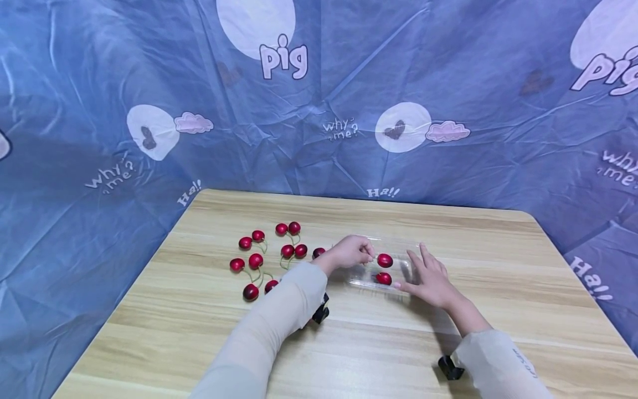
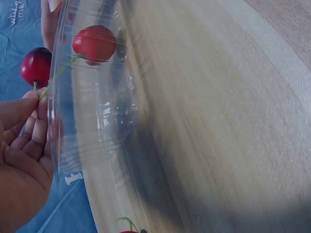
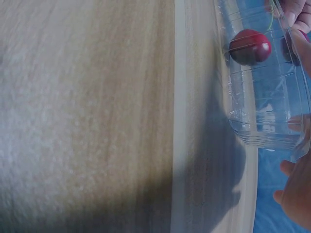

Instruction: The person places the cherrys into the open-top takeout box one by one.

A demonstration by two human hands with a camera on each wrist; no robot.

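My left hand (image 1: 353,252) pinches green stems between thumb and fingertips over the left side of a clear plastic box (image 2: 92,116). Two red cherries hang from that pinch: one cherry (image 2: 95,43) shows through the box wall, lower down, and a darker cherry (image 2: 36,67) stands above the rim in the left wrist view. My right hand (image 1: 432,280) rests at the box's right end, thumb and fingers spread along its rim. Its fingers are partly hidden behind the box in the right wrist view.
Several stemmed red cherries (image 1: 256,260) lie in pairs on the wooden table (image 1: 164,327), left of the box. One cherry (image 1: 319,252) is partly hidden by my left wrist. A blue printed cloth (image 1: 309,155) hangs behind the table's far edge.
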